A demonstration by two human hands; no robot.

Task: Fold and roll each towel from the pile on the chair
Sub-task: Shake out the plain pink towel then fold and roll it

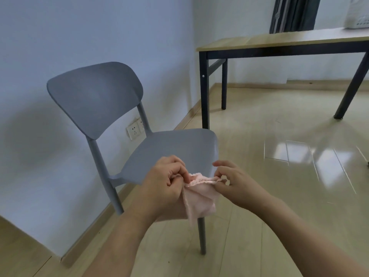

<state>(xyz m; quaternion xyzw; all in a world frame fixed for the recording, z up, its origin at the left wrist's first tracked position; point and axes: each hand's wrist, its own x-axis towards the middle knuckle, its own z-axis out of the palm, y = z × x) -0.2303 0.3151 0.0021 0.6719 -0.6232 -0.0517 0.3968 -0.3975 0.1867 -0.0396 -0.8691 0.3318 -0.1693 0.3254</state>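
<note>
Pinching the top edge of a small pink towel, both hands hold it up in the air just in front of the front edge of the grey chair. The left hand has its fingers curled tight round the towel's left end, thumb and forefinger closed on the bunched fabric. The right hand grips the right end between thumb and fingertips, the other fingers curled in behind. Between the two hands the top edge is gathered and slightly wrinkled, and the rest of the cloth hangs down loose below them, partly draped against the left palm and wrist. The towel does not rest on the seat; whether its upper edge brushes the seat's front rim cannot be told from this angle. It hangs in front of the chair's front right leg, which shows beneath it.

The chair stands on a pale, glossy wooden floor, its back turned toward a light blue wall. A white wall socket sits low on that wall, seen through the gap under the chair's backrest. Beyond the chair's far right corner stands a bench with a light wooden top and black legs. A white perforated object, blurred, rests near the bench's far right edge, and dark curtains hang behind it
</note>
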